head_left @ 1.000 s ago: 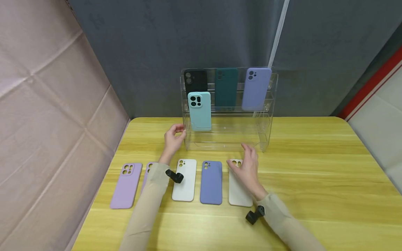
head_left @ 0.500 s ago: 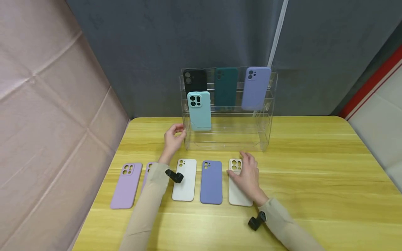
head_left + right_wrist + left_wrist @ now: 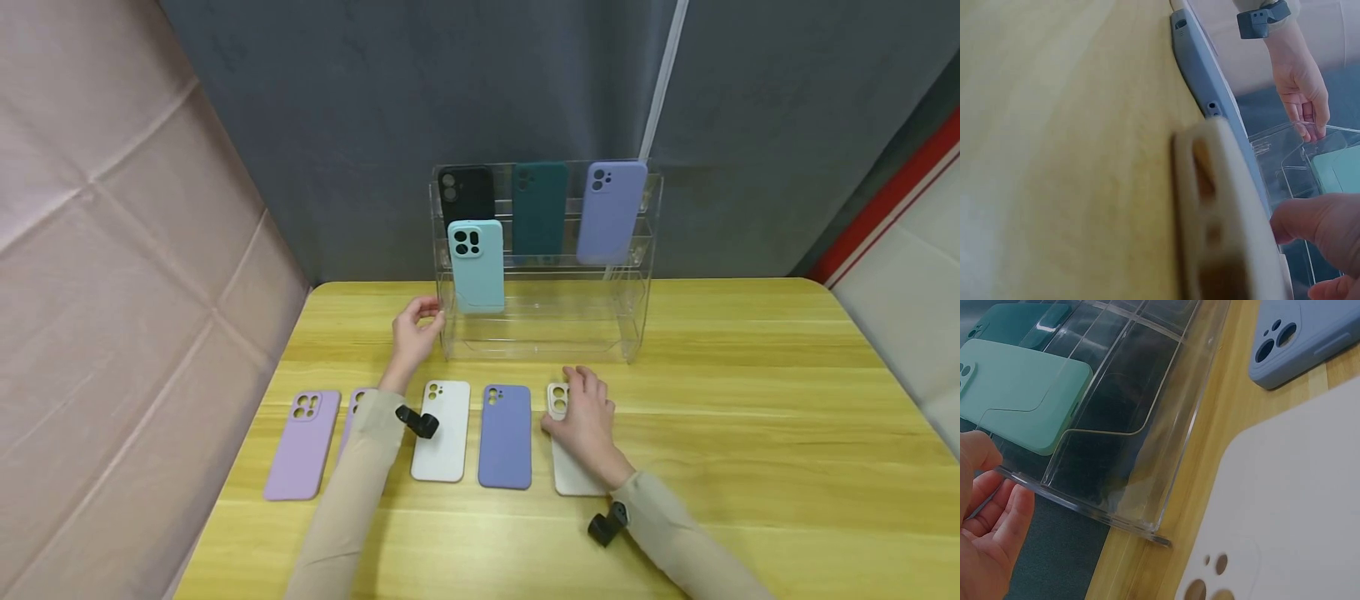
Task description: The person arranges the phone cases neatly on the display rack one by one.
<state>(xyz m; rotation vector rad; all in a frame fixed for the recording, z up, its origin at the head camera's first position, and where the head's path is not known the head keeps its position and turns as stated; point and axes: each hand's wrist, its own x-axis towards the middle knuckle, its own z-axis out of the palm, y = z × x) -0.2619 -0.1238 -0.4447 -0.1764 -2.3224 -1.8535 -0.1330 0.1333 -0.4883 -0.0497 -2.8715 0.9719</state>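
My left hand (image 3: pixel 414 337) pinches the left side edge of a clear acrylic display stand (image 3: pixel 536 345), thumb and fingers on either side of the panel in the left wrist view. My right hand (image 3: pixel 588 423) grips a cream phone case (image 3: pixel 576 477) on the table; its thumb is at the left edge, and the hand covers part of the camera cutout. In the right wrist view the bottom end of that case (image 3: pixel 1235 187) is close to the lens. A light turquoise phone case (image 3: pixel 480 279) leans in the stand near my left hand.
Black (image 3: pixel 467 190), dark teal (image 3: pixel 539 208) and lavender (image 3: pixel 612 212) cases stand in the upper tier. On the wooden table (image 3: pixel 750 417) lie a blue-violet case (image 3: pixel 505 437), a white case (image 3: pixel 442 442) and two lilac cases, one (image 3: pixel 302 446) uncovered and one partly under my left sleeve.
My right hand has drawn back from near the stand and closed on the cream case, which has shifted slightly right. The left hand stays at the stand's edge.
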